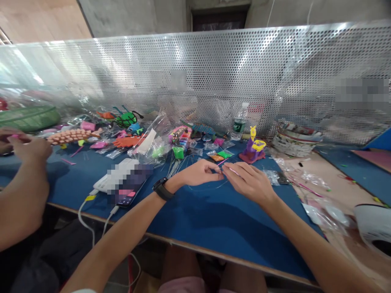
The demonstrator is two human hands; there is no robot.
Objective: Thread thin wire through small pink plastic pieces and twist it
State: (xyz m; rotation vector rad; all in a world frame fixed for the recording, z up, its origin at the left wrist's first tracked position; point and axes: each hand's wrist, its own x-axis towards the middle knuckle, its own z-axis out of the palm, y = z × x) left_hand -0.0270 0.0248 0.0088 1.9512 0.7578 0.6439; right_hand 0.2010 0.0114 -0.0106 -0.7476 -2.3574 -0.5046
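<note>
My left hand (201,173), with a black watch on its wrist, is closed in a pinch over the blue table. A thin pale wire (210,188) curves below its fingertips and seems to run into them. Close beside it, my right hand (250,181) is closed too, with a bit of pink material (235,171) showing between its fingers. A thin pink strip (222,161) sticks up where the fingertips of both hands meet. Just beyond are small orange and green packets (224,154) and a purple and yellow clay figure (255,148) on a reddish base.
A phone (130,191) and a white power bank (114,175) with cables lie left of my left arm. Clay animals, bags and a water bottle (240,122) line the perforated metal screen (214,69). Another person's hand (30,148) works at far left. A basket (295,140) stands right.
</note>
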